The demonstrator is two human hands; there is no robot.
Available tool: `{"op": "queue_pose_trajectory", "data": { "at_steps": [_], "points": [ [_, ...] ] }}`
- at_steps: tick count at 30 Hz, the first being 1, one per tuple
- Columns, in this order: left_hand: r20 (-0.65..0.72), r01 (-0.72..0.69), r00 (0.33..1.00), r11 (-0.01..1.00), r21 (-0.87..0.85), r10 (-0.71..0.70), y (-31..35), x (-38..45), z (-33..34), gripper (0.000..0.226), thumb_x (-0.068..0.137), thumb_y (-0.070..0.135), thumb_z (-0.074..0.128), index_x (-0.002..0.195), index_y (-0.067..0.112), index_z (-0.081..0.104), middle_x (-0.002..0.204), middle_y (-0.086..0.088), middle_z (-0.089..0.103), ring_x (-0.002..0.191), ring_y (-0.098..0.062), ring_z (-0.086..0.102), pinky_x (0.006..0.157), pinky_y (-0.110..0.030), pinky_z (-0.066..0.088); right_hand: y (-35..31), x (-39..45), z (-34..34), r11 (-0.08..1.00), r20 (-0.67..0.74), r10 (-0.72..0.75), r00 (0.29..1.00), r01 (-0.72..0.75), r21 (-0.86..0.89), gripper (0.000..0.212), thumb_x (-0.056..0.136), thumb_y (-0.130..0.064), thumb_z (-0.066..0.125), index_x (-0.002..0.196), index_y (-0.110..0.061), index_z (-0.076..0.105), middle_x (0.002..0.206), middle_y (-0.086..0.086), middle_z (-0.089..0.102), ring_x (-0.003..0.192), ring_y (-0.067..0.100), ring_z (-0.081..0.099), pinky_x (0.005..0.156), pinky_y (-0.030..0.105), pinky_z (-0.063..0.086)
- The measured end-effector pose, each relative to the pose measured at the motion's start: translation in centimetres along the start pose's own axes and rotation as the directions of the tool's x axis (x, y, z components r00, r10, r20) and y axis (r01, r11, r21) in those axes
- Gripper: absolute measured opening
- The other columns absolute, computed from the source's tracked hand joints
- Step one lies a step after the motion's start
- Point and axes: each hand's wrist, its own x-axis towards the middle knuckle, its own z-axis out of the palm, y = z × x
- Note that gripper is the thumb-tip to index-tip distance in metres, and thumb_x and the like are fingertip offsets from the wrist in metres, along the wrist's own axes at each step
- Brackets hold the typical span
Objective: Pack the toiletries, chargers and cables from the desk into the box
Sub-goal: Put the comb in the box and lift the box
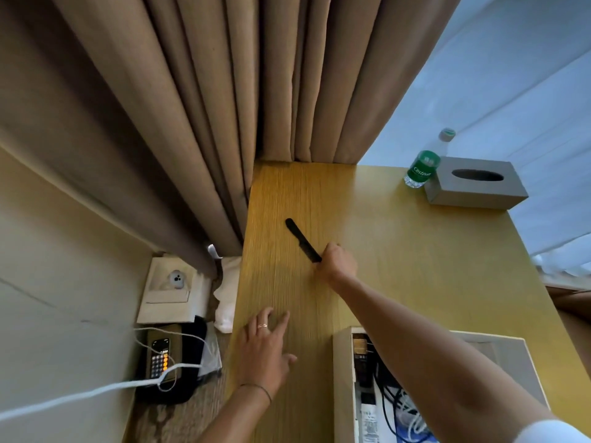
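A black comb point(300, 238) lies slanted across the middle of the wooden desk point(415, 244). My right hand point(337, 262) grips its toothed near end, and the handle points away to the far left. My left hand point(265, 350) rests flat on the desk near its left edge, fingers spread and holding nothing. The pale box point(340, 378) stands at the desk's near right, partly hidden under my right forearm. Black and white cables and small packets lie inside it.
A green-labelled water bottle point(422, 169) and a grey tissue box point(473, 183) stand at the far right corner. Brown curtains point(224, 107) hang behind the desk. Down on the left lie a phone point(159, 359) with white cables and a wall socket plate point(169, 289).
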Motion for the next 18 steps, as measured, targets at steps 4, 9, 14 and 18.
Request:
{"op": "queue_pose_trajectory", "data": {
  "at_steps": [4, 9, 14, 18],
  "points": [
    [0.005, -0.009, 1.0, 1.0, 0.003, 0.009, 0.0, -0.5, 0.2, 0.09, 0.081, 0.06, 0.068, 0.154, 0.042, 0.02, 0.158, 0.002, 0.022, 0.145, -0.021, 0.022, 0.117, -0.04, 0.026, 0.0, 0.4, -0.8, 0.995, 0.054, 0.041, 0.998, -0.046, 0.092, 0.018, 0.092, -0.028, 0.071, 0.097, -0.011, 0.067, 0.087, 0.003, 0.067, 0.075, 0.02, 0.066, 0.062, 0.033, 0.058],
    [0.031, -0.003, 1.0, 1.0, -0.007, 0.003, 0.6, -0.4, -0.3, 0.089, 0.082, 0.056, 0.07, 0.155, 0.039, 0.021, 0.16, 0.0, 0.02, 0.147, -0.023, 0.021, 0.117, -0.04, 0.027, 0.9, -1.1, -3.3, 0.856, 0.156, 0.123, 0.98, -0.184, 0.483, 0.019, 0.09, -0.006, 0.069, 0.076, -0.016, 0.062, 0.098, 0.012, 0.073, 0.089, 0.027, 0.072, 0.083, 0.045, 0.062],
    [0.057, 0.015, 0.998, 1.0, 0.002, -0.015, 1.0, -0.6, -0.9, 0.09, 0.081, 0.054, 0.071, 0.155, 0.037, 0.023, 0.161, -0.003, 0.021, 0.148, -0.024, 0.021, 0.119, -0.041, 0.025, 2.8, -6.3, -8.0, 0.683, 0.206, 0.06, 0.977, -0.191, 0.705, 0.01, 0.092, -0.002, 0.065, 0.085, -0.01, 0.064, 0.093, 0.009, 0.069, 0.073, 0.014, 0.061, 0.058, 0.026, 0.047],
    [0.069, 0.023, 0.997, 1.0, -0.004, -0.023, 1.2, -0.7, -0.9, 0.089, 0.082, 0.053, 0.072, 0.155, 0.036, 0.024, 0.161, -0.003, 0.018, 0.148, -0.024, 0.02, 0.117, -0.04, 0.028, 5.4, -12.2, -11.2, 0.659, 0.208, 0.02, 0.978, -0.17, 0.733, 0.012, 0.09, -0.007, 0.069, 0.102, -0.004, 0.067, 0.086, 0.003, 0.07, 0.071, 0.011, 0.059, 0.054, 0.021, 0.041]
  ]
}}
